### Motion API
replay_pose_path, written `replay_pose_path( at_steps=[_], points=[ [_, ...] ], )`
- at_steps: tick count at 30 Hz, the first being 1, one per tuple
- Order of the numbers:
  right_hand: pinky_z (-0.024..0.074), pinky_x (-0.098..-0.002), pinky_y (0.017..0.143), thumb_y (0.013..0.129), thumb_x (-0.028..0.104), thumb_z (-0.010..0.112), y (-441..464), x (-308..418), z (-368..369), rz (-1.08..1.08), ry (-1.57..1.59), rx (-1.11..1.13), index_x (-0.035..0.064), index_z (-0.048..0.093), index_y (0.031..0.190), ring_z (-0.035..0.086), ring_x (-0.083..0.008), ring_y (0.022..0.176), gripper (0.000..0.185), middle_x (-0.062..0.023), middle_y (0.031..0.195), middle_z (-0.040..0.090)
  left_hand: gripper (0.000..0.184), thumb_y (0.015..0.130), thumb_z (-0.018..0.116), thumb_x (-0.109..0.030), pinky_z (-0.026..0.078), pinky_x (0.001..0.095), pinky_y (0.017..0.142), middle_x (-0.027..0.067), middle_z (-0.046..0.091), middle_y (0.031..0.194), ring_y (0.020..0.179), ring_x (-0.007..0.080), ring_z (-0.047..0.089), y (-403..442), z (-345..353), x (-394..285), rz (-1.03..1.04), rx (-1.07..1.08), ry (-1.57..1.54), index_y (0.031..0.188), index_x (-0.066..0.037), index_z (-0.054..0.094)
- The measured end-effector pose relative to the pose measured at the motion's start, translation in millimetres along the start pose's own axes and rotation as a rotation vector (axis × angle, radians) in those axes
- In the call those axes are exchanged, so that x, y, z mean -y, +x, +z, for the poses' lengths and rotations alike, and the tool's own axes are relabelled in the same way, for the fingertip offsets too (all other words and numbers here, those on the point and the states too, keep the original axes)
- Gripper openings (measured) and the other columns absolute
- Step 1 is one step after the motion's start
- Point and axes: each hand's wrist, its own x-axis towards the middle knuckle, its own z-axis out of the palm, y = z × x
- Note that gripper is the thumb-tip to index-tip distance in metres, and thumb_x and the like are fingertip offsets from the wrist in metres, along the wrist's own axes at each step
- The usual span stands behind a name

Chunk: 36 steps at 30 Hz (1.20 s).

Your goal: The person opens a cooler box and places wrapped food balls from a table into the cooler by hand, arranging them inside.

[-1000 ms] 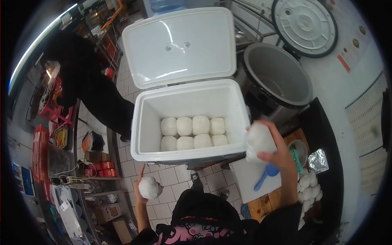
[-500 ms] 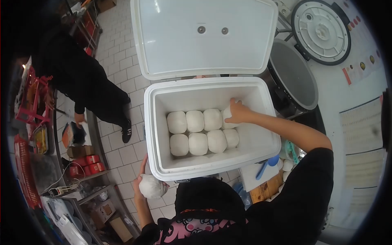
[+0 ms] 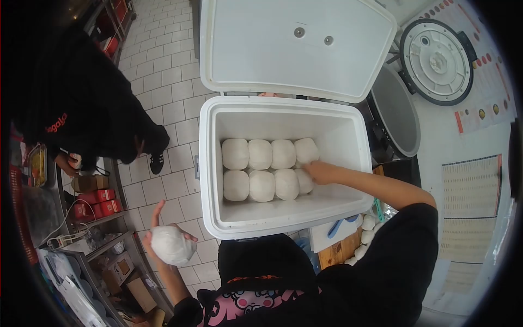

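Observation:
Inside the open white cooler box (image 3: 212, 163), several white wrapped bundles (image 3: 260, 185) lie in two rows. My right hand (image 3: 320, 172) reaches in at the right end, its fingertips against the bundles there; what the fingers hold, if anything, is hidden. Outside the box, at the lower left, my left hand (image 3: 150, 240) holds another white bundle (image 3: 173, 246) on its palm, with the index finger stretched out. The white lid (image 3: 297, 54) stands raised behind the box.
A co-worker in black (image 3: 92, 98) stands at the left beside shelves with red boxes (image 3: 98, 207). At the right are a large cooker pot (image 3: 400, 109) with its round lid (image 3: 437, 62) up, a blue scoop (image 3: 339, 226), and more white bundles (image 3: 366, 237).
My right hand has carried a bundle from outside the box into its right end, where another bundle now sits in the back row. My left hand has moved left, away from the box.

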Motion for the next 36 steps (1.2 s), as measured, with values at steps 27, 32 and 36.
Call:
replay_pose_path(
  at_steps=[27,32,36],
  points=[
    [0.0434,-0.0242,0.070,0.090,0.019,0.049,-365.1,136.3,156.3,0.824,1.243,-1.352,-0.0039,0.057,0.099,0.059,-0.0132,0.071,0.026,-0.0084,0.071,0.064,0.054,0.096,0.022,-0.038,0.034,0.0353,0.098,0.0184,0.050,0.116,0.106,0.0270,0.049,187.1,112.4,307.3,-0.465,0.630,1.666,0.119,0.007,0.040],
    [0.0479,-0.0248,0.063,0.090,0.015,0.047,-385.7,132.0,263.8,1.332,1.183,-1.541,-0.0001,0.058,0.100,0.060,-0.0129,0.069,0.021,-0.0093,0.073,0.063,0.053,0.084,0.050,-0.029,0.044,0.0438,0.077,0.0270,0.043,0.114,0.101,0.0334,0.049,184.5,138.2,268.5,-0.118,1.060,1.853,0.121,0.006,0.039],
    [0.0501,-0.0270,0.061,0.088,0.016,0.051,-380.0,106.6,358.4,1.556,1.237,-1.491,-0.0008,0.057,0.099,0.062,-0.0138,0.070,0.021,-0.0106,0.074,0.064,0.053,0.081,0.049,-0.017,0.031,0.0443,0.098,0.0311,0.026,0.132,0.120,0.0464,0.029,196.9,130.0,269.3,0.769,1.239,2.253,0.126,0.006,0.035]
  ],
)
